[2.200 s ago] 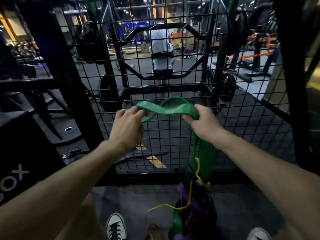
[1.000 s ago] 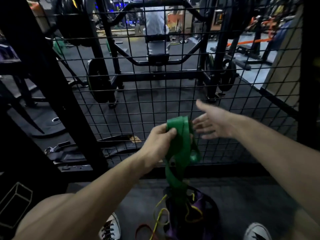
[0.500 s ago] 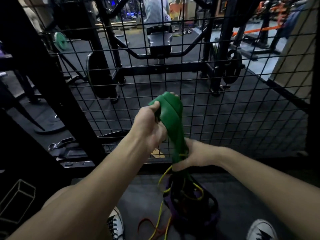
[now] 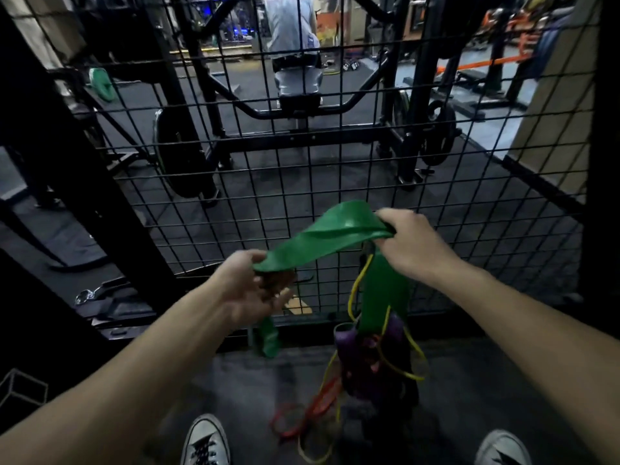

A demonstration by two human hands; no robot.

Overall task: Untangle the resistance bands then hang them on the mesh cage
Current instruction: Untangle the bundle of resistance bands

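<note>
A wide green resistance band (image 4: 330,234) stretches between my two hands in front of the black mesh cage (image 4: 335,182). My right hand (image 4: 407,241) grips its upper end. My left hand (image 4: 250,290), palm up with loosely bent fingers, holds the lower part, and a short green loop hangs below it. From my right hand the band drops into a tangle of purple (image 4: 364,360), thin yellow (image 4: 406,367) and red (image 4: 315,407) bands hanging down to the floor between my shoes.
Behind the mesh stands a black rack (image 4: 302,142) with weight plates (image 4: 183,156), and a person (image 4: 292,45) sits at a machine. A thick black post (image 4: 80,169) runs down the left. My two sneakers (image 4: 204,441) are on the dark floor.
My hands have spread apart. The right hand rose from low on the band to its upper end; the left hand dropped and turned palm up, stretching the green band out sideways.
</note>
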